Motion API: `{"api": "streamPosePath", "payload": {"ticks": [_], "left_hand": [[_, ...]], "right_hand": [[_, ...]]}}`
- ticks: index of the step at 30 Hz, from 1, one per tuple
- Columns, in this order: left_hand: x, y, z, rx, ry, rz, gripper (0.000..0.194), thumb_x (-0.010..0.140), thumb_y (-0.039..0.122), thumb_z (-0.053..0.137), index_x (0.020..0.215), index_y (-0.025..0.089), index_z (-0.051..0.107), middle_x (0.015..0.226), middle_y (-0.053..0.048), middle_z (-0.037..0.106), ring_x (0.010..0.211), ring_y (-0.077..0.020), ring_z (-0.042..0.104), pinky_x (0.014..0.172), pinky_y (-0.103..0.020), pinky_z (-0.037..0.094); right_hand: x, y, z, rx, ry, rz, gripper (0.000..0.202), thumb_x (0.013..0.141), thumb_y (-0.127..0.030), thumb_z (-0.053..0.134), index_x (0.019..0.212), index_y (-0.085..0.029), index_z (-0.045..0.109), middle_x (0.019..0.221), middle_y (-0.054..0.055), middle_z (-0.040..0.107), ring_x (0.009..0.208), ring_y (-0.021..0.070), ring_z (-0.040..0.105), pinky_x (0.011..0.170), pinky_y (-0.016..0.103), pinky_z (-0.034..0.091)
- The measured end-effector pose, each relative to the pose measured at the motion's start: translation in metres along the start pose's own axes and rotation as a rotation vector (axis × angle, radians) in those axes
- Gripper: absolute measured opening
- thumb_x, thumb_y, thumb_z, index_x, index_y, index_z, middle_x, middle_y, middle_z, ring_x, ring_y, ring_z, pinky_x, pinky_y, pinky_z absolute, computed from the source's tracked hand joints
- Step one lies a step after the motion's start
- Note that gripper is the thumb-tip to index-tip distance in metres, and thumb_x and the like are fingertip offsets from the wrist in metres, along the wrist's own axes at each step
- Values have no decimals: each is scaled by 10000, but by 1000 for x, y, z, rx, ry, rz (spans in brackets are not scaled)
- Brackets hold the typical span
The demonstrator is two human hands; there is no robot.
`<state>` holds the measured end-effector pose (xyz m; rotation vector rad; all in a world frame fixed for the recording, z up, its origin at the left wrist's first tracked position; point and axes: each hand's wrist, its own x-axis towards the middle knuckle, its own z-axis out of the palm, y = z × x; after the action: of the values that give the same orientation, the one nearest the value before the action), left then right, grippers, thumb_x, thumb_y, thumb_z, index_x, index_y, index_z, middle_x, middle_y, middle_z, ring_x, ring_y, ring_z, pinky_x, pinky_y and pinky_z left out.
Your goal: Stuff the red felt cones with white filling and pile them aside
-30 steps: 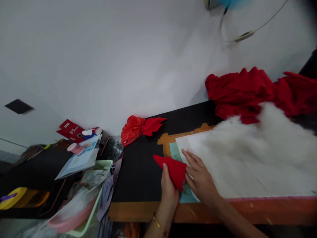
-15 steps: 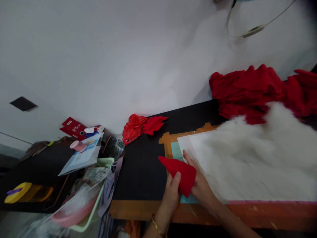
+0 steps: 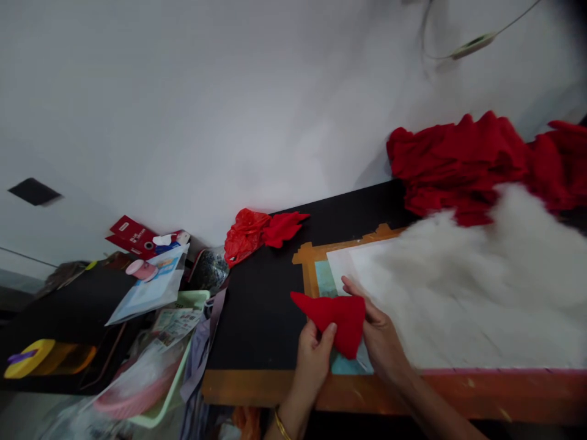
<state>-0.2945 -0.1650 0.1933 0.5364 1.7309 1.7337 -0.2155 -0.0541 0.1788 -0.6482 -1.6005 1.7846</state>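
A small red cloth cone (image 3: pixel 342 321), pointed to the left and wide at the right, is held above the near edge of the table. My left hand (image 3: pixel 316 354) pinches its lower side between thumb and fingers. At the wide end, my right hand (image 3: pixel 378 327) touches the cloth with fingers stretched out, some of them hidden behind the cone. A large heap of fluffy white stuffing (image 3: pixel 486 287) lies to the right of my hands. Behind it is a pile of red cloth pieces (image 3: pixel 458 162).
A red plastic bag (image 3: pixel 245 235) and red pointed cloth pieces (image 3: pixel 283 228) lie at the table's back left. Left of the table stand a green basket (image 3: pixel 162 406) and a black surface with a yellow-lidded container (image 3: pixel 34 360). A white wall (image 3: pixel 229 110) rises behind.
The red cone has turned a little, its wide end now more to the right. My right hand has drawn slightly right, toward the cone's edge. The left hand keeps its hold.
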Motion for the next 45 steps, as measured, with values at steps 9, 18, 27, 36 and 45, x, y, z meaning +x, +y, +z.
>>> {"api": "streamPosePath", "payload": {"ticks": [9, 18, 27, 36, 45], "left_hand": [[0, -2, -8, -23, 178, -115, 441, 829, 477, 621, 1108, 142, 689, 1159, -119, 691, 1115, -265, 591, 1005, -331, 398], [5, 17, 9, -686, 109, -223, 438, 758, 388, 731, 1121, 153, 662, 1185, -121, 671, 1105, -256, 608, 1004, -375, 433], [12, 20, 14, -753, 295, -329, 359, 735, 316, 735, 1026, 124, 654, 925, -105, 724, 822, -221, 679, 828, -351, 516], [2, 18, 43, -644, 131, -205, 574, 806, 299, 702, 1344, 234, 511, 1279, -97, 635, 1181, -250, 589, 1026, -362, 445], [-5, 2, 41, -396, 157, -198, 663, 786, 369, 716, 1384, 196, 489, 1404, -124, 529, 1319, -281, 459, 1100, -346, 363]], "right_hand": [[0, -3, -1, -295, -208, -263, 524, 828, -226, 586, 1350, -229, 533, 1458, 109, 456, 1309, 288, 466, 1075, 500, 408], [-2, 7, -5, -638, -125, -716, 433, 874, -77, 463, 1266, -208, 592, 1505, 126, 381, 1320, 310, 422, 993, 540, 471], [-25, -4, -25, -824, -221, -837, 334, 865, -49, 497, 1148, -194, 603, 1572, 111, 229, 1400, 380, 272, 1011, 562, 427], [-3, -2, -8, -750, -154, -423, 669, 969, -274, 400, 1539, -250, 50, 1556, 98, 269, 1397, 296, 312, 1072, 533, 415], [3, 0, -8, -752, -229, -363, 679, 963, -222, 352, 1537, -288, -5, 1583, 71, 204, 1429, 288, 242, 1110, 556, 352]]}}
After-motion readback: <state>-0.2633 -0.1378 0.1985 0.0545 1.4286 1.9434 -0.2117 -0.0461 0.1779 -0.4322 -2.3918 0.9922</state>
